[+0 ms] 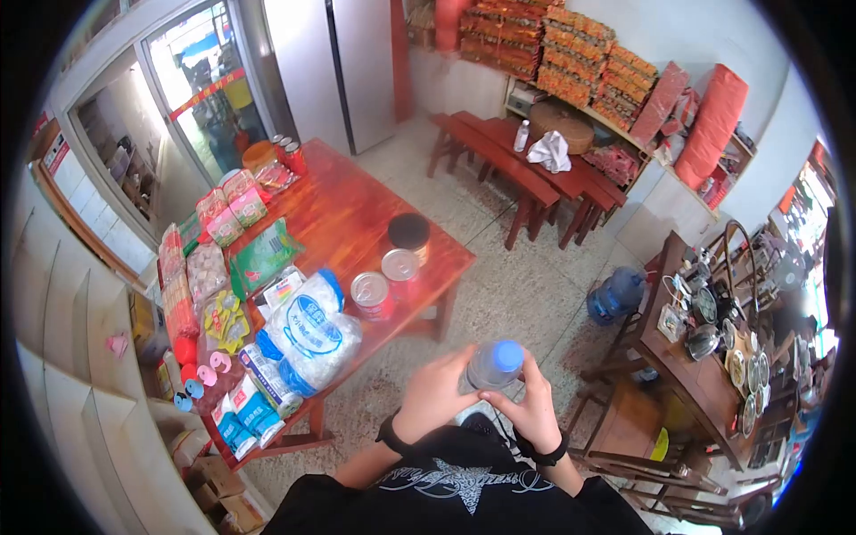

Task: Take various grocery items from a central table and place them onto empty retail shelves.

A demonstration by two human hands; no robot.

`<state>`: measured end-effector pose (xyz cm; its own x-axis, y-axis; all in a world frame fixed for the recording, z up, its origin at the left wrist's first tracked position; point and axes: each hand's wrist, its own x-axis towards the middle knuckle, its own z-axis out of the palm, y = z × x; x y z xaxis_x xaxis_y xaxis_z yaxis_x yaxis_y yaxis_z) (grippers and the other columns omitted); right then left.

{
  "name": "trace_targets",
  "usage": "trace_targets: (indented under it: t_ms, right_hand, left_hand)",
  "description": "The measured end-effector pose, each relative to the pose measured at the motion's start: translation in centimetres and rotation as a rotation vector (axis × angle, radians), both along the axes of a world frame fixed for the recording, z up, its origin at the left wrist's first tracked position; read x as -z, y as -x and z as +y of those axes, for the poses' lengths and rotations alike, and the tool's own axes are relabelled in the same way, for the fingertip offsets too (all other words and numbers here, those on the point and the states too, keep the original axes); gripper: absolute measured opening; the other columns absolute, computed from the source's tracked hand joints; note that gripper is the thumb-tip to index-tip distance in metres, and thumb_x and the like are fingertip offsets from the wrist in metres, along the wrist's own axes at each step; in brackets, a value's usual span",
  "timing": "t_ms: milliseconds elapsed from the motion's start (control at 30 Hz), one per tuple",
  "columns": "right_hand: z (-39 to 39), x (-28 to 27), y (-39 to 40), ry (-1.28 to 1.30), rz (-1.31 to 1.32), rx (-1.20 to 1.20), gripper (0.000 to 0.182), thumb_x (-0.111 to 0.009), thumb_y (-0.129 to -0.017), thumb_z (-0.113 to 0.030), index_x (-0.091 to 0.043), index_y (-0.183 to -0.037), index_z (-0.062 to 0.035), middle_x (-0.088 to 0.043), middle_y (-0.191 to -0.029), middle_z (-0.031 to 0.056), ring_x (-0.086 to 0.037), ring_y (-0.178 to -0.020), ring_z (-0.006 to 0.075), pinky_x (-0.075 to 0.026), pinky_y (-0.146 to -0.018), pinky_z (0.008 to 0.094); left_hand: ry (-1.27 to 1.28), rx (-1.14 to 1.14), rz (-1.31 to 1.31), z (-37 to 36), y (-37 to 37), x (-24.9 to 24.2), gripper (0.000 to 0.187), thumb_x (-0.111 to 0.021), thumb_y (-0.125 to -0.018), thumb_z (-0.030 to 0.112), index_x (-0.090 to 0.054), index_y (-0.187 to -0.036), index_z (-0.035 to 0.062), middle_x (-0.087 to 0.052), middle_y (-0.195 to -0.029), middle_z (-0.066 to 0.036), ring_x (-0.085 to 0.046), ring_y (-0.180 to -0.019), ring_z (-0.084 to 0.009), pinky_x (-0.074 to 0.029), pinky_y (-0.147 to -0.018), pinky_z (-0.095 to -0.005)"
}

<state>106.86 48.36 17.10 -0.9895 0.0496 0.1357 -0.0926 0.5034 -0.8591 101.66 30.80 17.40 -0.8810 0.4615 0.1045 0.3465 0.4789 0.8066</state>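
Note:
Between my two hands I hold a clear container with a blue lid (507, 356), upright in front of my body. My left hand (435, 392) wraps its left side, a little blurred. My right hand (529, 401) grips the other side with the thumb along the front. What is inside the container I cannot make out. To the left, on the red wooden table (357, 201), lie a large clear bag with blue print (314, 330), two cans with silver lids (371, 294) and a dark-topped round tin (409, 234).
Farther along that table are a green packet (265, 256), yellow packets (226, 319) and blue-white bags (250, 415). Pale shelves (80, 312) stand at far left. A blue water jug (616, 295) is on the floor, near a cluttered desk (664, 348); benches (499, 160) stand behind.

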Motion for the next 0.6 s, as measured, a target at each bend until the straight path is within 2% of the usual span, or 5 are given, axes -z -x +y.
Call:
trace_targets:
  t_ms: [233,333,400,433,600]
  right_hand:
    - [0.7,4.8,8.5,0.071,-0.109,-0.165,0.073,-0.081,-0.071,-0.03,-0.045,-0.129,-0.0026,-0.061,-0.115,0.0195,-0.061,-0.107,0.0339,-0.05,-0.087,0.0409]
    - [1.8,6.9,13.8,0.143,-0.134,-0.318,0.074,-0.08,-0.072,-0.029,-0.043,-0.131,-0.0033,-0.059,-0.119,0.02,-0.06,-0.11,0.0336,-0.048,-0.09,0.04]
    - [2.3,8.2,17.1,0.113,-0.193,-0.347,0.075,-0.079,-0.073,-0.027,-0.041,-0.133,-0.0036,-0.056,-0.123,0.0201,-0.057,-0.114,0.0331,-0.046,-0.093,0.0393]
    - [2.6,8.3,18.9,0.078,-0.228,-0.364,0.074,-0.079,-0.072,-0.023,-0.04,-0.133,-0.0029,-0.055,-0.124,0.0204,-0.055,-0.116,0.0333,-0.045,-0.095,0.0394]
    - [3.3,10.7,26.4,0.122,-0.149,-0.415,0.074,-0.078,-0.07,-0.013,-0.04,-0.132,-0.0018,-0.056,-0.122,0.021,-0.056,-0.115,0.0348,-0.045,-0.094,0.0398]
  left_hand:
    - [0.024,-0.158,-0.09,0.5,4.7,3.1,0.058,-0.074,-0.073,0.023,-0.053,-0.124,0.0035,-0.063,-0.109,-0.02,-0.061,-0.099,-0.0384,-0.05,-0.082,-0.0447]
    - [0.019,-0.303,-0.121,1.5,7.9,5.6,0.061,-0.075,-0.071,0.024,-0.054,-0.124,0.0007,-0.06,-0.117,-0.022,-0.058,-0.108,-0.0372,-0.046,-0.092,-0.0426]
    - [0.222,-0.346,0.1,2.0,10.6,7.3,0.062,-0.076,-0.069,0.024,-0.055,-0.123,0.0016,-0.054,-0.127,-0.02,-0.051,-0.118,-0.035,-0.041,-0.098,-0.0422]
    - [0.216,-0.393,0.072,2.5,11.9,8.0,0.066,-0.078,-0.065,0.025,-0.056,-0.123,0.0033,-0.045,-0.136,-0.02,-0.04,-0.128,-0.0372,-0.034,-0.105,-0.0457]
    - [0.403,-0.595,0.215,5.8,17.6,10.2,0.067,-0.076,-0.068,0.025,-0.054,-0.127,0.003,-0.035,-0.142,-0.026,-0.029,-0.133,-0.0458,-0.028,-0.109,-0.0533]
